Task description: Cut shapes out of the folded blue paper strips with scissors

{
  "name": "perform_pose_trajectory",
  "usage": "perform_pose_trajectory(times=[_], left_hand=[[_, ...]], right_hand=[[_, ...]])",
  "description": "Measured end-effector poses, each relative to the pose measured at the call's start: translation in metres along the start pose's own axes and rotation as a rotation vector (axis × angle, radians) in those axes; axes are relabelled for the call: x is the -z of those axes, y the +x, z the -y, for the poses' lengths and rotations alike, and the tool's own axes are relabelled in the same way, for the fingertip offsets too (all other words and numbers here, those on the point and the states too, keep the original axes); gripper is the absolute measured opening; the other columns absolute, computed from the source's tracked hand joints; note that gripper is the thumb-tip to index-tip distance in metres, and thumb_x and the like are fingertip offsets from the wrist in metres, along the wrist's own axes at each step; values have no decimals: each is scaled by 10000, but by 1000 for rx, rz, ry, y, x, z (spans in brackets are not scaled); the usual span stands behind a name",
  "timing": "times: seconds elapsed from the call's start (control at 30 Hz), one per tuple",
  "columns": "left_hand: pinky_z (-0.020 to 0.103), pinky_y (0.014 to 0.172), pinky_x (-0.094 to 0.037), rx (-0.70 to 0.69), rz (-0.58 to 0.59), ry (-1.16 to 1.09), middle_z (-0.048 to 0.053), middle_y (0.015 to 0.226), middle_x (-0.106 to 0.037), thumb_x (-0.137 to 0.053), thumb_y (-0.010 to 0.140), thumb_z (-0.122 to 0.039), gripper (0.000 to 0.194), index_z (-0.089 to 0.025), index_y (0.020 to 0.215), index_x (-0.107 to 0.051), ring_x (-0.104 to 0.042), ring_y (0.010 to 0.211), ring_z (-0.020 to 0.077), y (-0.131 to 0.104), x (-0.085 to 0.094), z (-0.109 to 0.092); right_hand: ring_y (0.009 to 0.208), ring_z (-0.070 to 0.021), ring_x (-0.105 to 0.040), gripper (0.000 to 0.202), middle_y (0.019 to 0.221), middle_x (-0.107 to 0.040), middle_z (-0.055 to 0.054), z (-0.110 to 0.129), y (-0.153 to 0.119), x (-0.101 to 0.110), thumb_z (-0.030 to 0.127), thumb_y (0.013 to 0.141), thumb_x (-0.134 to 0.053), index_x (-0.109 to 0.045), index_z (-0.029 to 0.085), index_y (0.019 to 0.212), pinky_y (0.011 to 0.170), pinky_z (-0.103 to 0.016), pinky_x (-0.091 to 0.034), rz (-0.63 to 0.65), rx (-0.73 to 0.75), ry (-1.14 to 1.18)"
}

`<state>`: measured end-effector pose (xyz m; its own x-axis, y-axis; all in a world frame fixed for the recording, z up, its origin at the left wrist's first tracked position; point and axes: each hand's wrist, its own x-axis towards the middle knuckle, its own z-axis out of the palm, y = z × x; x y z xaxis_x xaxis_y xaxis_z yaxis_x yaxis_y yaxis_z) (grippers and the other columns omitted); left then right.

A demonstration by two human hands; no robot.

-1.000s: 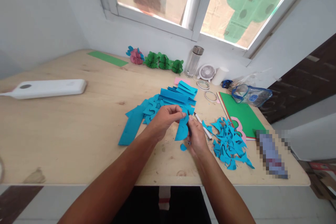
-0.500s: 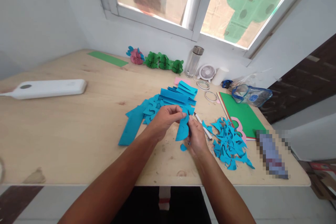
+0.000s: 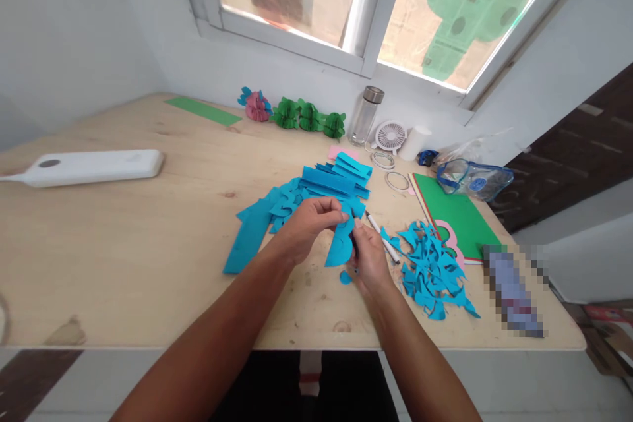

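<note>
Between thumb and fingers of my left hand (image 3: 309,227) is a blue paper piece (image 3: 340,245) with a scalloped edge, held up over the table. My right hand (image 3: 370,254) is closed at the paper's right edge around small dark scissors (image 3: 355,247), mostly hidden by the fingers. A small blue offcut (image 3: 345,277) lies below the paper. Left of my hands are cut blue shapes (image 3: 284,204) and a long folded blue strip (image 3: 248,241). Folded blue strips (image 3: 331,181) are stacked just beyond them. A white pen (image 3: 383,237) lies beside my right hand.
Blue scraps (image 3: 432,270) are heaped on the right, beside green sheets (image 3: 465,221) and a pink cutout (image 3: 448,234). Along the wall stand green paper ornaments (image 3: 309,117), a glass bottle (image 3: 364,119) and a small fan (image 3: 390,137). A white device (image 3: 99,167) lies far left.
The blue paper has shifted and tilted slightly to the left, its lower end swinging away from my right hand. Both hands stay in nearly the same place.
</note>
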<state>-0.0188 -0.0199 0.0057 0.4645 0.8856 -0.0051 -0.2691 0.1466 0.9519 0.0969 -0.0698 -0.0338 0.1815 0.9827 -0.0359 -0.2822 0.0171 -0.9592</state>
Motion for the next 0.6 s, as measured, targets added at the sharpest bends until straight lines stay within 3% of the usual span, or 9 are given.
perform_pose_trajectory(times=[0.6], left_hand=[[242,611,-389,-57,-70,87,-37,575,-512,-669,629,-278,182,-159,569,-545,-456,583,96,3,2,-1]], right_hand=[[319,-44,-251,526,344,-340,80,2,0,-1,619,733,-596,-412,196,481,340,-213,-131,25,-31,-24]])
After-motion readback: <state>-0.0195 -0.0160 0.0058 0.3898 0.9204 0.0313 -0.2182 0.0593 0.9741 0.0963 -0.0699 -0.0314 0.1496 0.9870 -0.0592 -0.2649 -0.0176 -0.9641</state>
